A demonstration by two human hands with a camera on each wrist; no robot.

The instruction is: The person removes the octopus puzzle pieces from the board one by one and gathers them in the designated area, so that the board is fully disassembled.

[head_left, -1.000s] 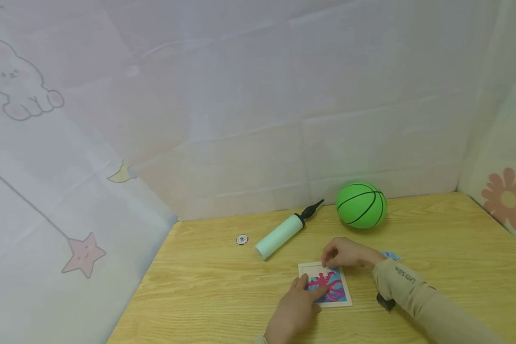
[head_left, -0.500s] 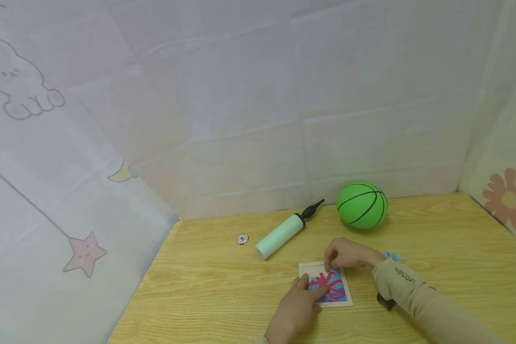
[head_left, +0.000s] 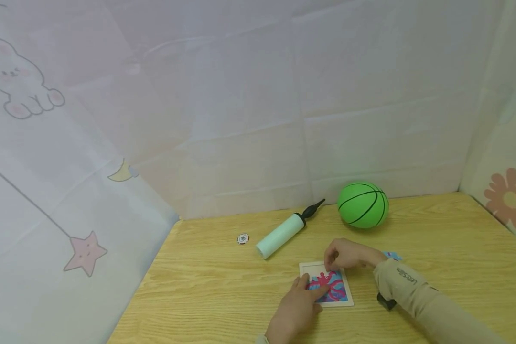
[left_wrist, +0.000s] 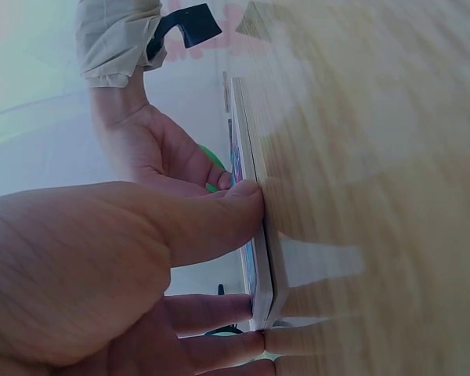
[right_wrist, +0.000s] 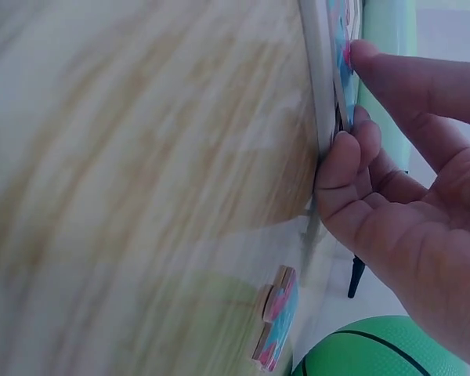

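Note:
A square jigsaw puzzle with a pink octopus on blue lies in a pale frame on the table. The left hand rests on its lower left part, fingers stretched over the picture. In the left wrist view, its thumb lies along the frame's side. The right hand bends over the upper right corner. In the right wrist view, its curled fingers and thumb pinch a blue puzzle piece at the frame's edge, the piece slightly tilted; the fingers partly hide it. Bare backing shows at the upper left.
More puzzle pieces lie on the table right of the frame, partly behind the right forearm. Behind the puzzle are a mint hand pump with a black nozzle and a green ball. A round chip lies farther left.
The right hand has shifted very slightly right along the frame's top edge, and more of the octopus's head shows by its fingertips. The left hand stays in place.

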